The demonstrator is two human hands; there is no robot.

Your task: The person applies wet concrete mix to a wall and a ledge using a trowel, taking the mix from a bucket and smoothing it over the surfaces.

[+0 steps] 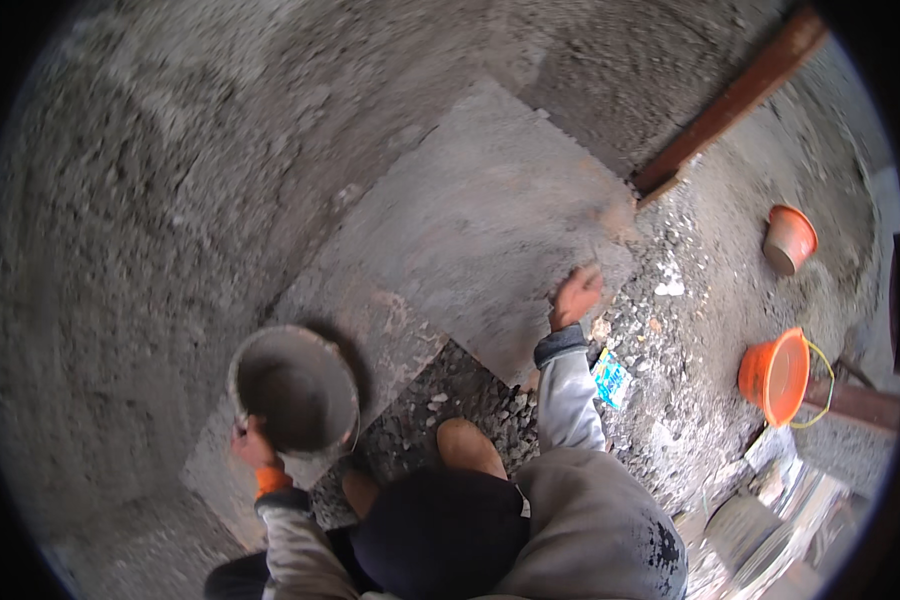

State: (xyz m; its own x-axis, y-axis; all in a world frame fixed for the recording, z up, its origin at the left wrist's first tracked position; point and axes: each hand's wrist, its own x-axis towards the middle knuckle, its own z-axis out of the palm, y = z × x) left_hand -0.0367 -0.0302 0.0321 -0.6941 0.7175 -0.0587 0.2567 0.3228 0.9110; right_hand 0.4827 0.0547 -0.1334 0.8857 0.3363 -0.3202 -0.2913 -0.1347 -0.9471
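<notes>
Two hands are in view. We see the left hand (255,443) clamped on the near-left rim of the round grey bucket (292,395); the bucket is ahead and to the right of this hand, its mouth facing us. The left forearm runs up from the lower edge, with an orange cuff (270,480) at the wrist. The right hand (576,293) extends farther forward, near the right edge of the flat grey sheet (470,210), and appears to hold nothing; blur prevents us from telling whether its fingers are apart or together. Behind it, beside the sleeve, lies a blue-and-white packet (611,380); well to its right stands an orange bucket (760,375).
</notes>
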